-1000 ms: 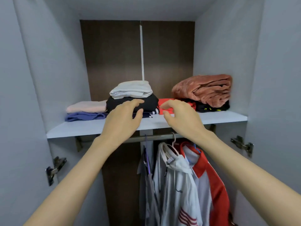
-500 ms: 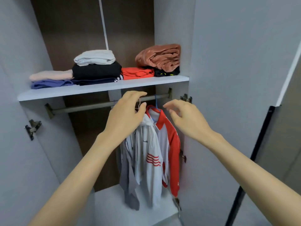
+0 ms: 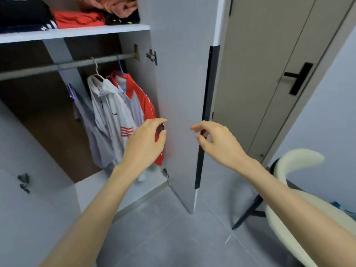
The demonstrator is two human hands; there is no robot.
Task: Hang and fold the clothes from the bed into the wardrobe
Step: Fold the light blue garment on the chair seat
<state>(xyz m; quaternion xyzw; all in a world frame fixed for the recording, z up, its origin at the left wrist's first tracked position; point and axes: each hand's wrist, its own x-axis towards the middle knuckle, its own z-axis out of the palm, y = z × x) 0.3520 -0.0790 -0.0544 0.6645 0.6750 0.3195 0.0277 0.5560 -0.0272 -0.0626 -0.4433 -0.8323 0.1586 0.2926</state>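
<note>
The wardrobe stands open. Folded clothes (image 3: 79,18) lie on its upper shelf (image 3: 77,32). Below, a white hooded jacket (image 3: 111,112), a red and white jacket (image 3: 140,101) and a grey garment (image 3: 86,120) hang from the rail (image 3: 57,66). My left hand (image 3: 144,143) hovers in front of the hanging jackets, fingers loosely curled, holding nothing. My right hand (image 3: 217,141) is raised before the edge of the open right door (image 3: 179,93), near its black handle strip (image 3: 205,93), fingers loosely curled and empty.
The left wardrobe door (image 3: 28,189) stands open at the lower left. A room door (image 3: 269,74) with a black lever handle (image 3: 297,79) is behind the right wardrobe door. A cream chair (image 3: 300,199) stands at the right on the grey tile floor (image 3: 173,237).
My view swung down and to the right, away from the shelf. Both hands dropped from the shelf level past the rail to mid-door height, still empty.
</note>
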